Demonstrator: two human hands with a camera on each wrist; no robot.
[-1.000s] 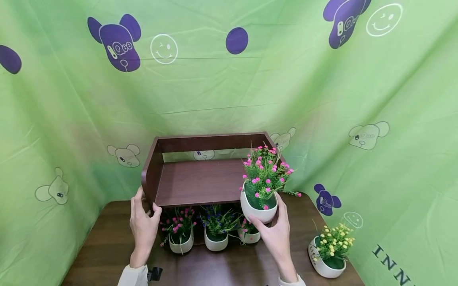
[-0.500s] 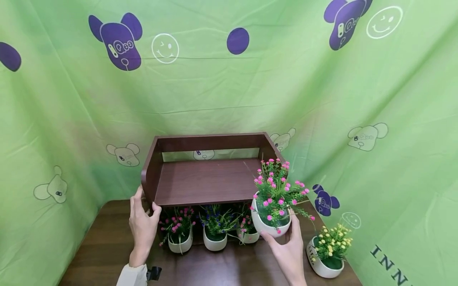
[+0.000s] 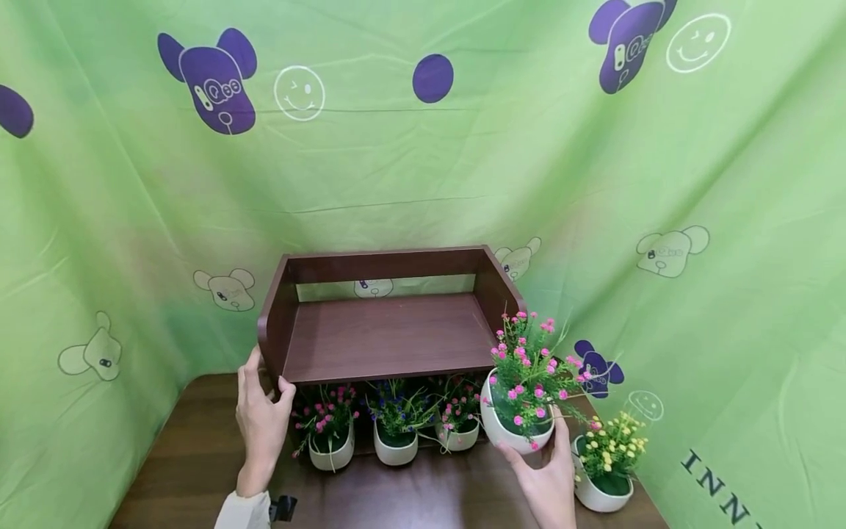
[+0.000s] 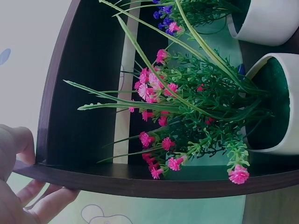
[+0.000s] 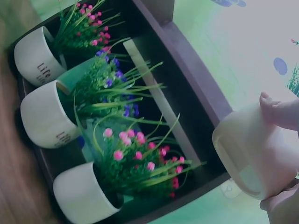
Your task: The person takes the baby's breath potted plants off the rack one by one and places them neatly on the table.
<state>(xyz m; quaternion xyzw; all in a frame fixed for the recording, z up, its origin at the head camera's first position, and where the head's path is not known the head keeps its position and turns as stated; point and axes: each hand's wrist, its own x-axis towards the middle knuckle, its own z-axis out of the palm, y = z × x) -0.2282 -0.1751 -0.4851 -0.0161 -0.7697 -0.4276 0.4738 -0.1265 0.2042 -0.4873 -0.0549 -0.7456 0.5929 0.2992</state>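
Observation:
My right hand (image 3: 547,477) grips a white pot of pink artificial flowers (image 3: 518,422) from below and the right, held up off the table in front of the shelf's right side. In the right wrist view the underside of this pot (image 5: 254,149) shows between thumb and fingers. At the left, my left hand (image 3: 263,419) holds the side panel of the dark brown two-tier shelf (image 3: 390,330), thumb on the front edge and fingers outside. Under the upper board stand a left pink-flowered pot (image 3: 333,452), a blue-flowered pot (image 3: 396,444) and a right pink-flowered pot (image 3: 458,435).
A white pot with yellow flowers (image 3: 604,488) stands on the right of the brown table (image 3: 410,499), close to my right hand. A green printed curtain (image 3: 370,169) hangs behind and on both sides.
The held pot and my right hand have moved right and down, from over the upper board's right end to beside it. My left hand stays on the panel.

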